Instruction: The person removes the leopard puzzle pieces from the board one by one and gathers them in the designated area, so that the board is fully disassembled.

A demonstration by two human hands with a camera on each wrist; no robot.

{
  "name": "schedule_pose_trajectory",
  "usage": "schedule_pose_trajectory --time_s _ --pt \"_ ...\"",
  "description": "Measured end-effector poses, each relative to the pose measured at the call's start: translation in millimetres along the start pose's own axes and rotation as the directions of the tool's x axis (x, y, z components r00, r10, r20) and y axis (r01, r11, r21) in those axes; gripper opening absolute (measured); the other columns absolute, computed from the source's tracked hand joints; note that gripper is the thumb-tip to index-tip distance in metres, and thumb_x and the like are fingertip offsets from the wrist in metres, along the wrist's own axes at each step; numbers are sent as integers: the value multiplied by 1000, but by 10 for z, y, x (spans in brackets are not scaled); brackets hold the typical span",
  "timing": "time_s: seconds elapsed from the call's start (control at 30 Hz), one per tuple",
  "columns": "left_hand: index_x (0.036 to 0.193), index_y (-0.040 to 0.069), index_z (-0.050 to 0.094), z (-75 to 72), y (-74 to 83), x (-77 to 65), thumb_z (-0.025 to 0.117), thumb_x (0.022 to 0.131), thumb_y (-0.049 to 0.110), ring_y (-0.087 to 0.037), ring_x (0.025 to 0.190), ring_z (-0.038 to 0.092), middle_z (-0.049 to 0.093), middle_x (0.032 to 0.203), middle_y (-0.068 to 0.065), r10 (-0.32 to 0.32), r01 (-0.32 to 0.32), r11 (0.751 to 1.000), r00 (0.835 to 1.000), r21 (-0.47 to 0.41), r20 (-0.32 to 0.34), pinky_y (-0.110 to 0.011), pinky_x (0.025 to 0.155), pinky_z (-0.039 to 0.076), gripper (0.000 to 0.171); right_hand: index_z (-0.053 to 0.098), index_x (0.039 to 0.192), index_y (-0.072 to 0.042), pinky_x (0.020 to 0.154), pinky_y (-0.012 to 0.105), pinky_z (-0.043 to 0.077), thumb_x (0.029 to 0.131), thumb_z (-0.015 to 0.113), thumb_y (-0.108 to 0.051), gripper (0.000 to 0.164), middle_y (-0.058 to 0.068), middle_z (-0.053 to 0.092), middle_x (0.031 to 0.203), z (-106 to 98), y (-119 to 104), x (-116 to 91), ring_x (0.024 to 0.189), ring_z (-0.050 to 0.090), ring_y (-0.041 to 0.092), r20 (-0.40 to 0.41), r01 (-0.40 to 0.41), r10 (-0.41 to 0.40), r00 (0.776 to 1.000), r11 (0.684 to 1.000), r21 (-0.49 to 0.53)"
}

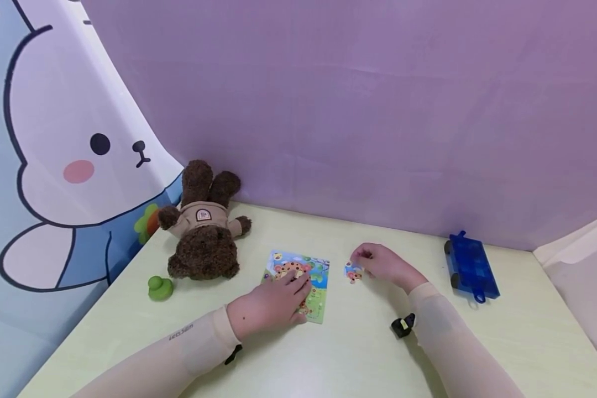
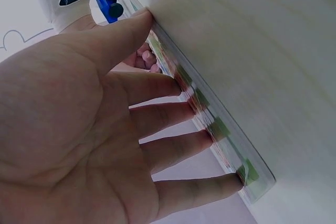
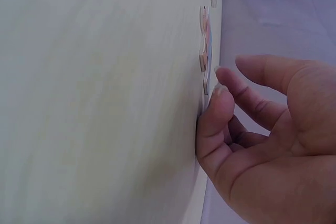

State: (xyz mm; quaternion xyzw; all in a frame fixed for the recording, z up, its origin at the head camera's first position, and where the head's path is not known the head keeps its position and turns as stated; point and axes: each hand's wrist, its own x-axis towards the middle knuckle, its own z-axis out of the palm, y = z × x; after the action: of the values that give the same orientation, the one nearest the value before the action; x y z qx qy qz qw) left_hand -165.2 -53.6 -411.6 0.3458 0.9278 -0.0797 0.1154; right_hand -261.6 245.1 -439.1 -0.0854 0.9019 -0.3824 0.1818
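A jigsaw puzzle board (image 1: 320,301) with a spotted animal picture lies mid-table. Over it spreads my left hand (image 1: 273,304), its straight fingertips (image 2: 202,137) resting on the puzzle face and the thumb at the near edge. To the right of the board is a loose puzzle piece (image 1: 352,273), also seen edge-on lying on the table in the right wrist view. My right hand (image 1: 385,265) is at this piece, fingers bent, thumb and index tips close by its edge with nothing visible between them. My left hand hides part of the board's picture.
A brown teddy bear (image 1: 206,251) lies head toward me at the back left, a green toy duck (image 1: 160,288) nearby. At the far right sits a blue toy cart (image 1: 472,268). A purple cloth wall (image 1: 358,138) stands along the table's back edge.
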Motion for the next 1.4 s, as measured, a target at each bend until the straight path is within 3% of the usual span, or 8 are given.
schedule_pose_trajectory --time_s 0.23,0.5,0.77,1.03,1.23,1.4 --pt "168 19 36 42 1 27 53 108 58 -29 163 35 30 179 -1 -4 4 1000 1000 2 4 -62 114 54 74 67 123 -11 70 33 47 110 59 -34 27 8 63 100 9 -87 -14 76 55 20 -8 12 -12 1000 999 -33" --pt "165 17 43 26 -4 33 57 106 59 -29 156 44 37 175 -2 7 -4 998 999 56 -41 -60 105 61 74 69 125 -11 69 32 50 110 60 -33 28 11 66 105 112 -470 82 81 59 19 -33 134 -139 990 985 -105" --pt "164 17 44 24 -2 38 56 106 60 -31 152 48 39 175 -2 13 -10 997 999 82 -38 -59 103 62 73 67 129 -11 73 31 57 109 62 -31 29 10 66 112 349 -725 222 89 67 23 23 170 -169 985 985 -35" --pt "163 16 47 50 -5 30 56 106 60 -30 148 49 43 172 -2 25 -18 994 998 104 -66 -57 101 64 72 69 128 -13 88 36 58 106 66 -23 24 6 69 115 594 -810 366 99 64 18 82 204 -198 977 977 -62" --pt "164 16 44 39 0 23 55 107 59 -30 150 47 43 172 -2 23 -19 996 998 87 -54 -55 103 63 73 72 127 -13 99 41 58 105 68 -25 25 6 66 118 687 -834 409 104 63 18 131 307 -285 949 932 -191" --pt "164 16 45 32 5 17 56 107 59 -30 151 46 43 172 2 22 -17 997 998 81 -58 -56 102 63 72 72 130 -18 102 43 58 104 70 -29 28 7 62 122 705 -854 406 109 63 18 163 337 -304 939 910 -243"
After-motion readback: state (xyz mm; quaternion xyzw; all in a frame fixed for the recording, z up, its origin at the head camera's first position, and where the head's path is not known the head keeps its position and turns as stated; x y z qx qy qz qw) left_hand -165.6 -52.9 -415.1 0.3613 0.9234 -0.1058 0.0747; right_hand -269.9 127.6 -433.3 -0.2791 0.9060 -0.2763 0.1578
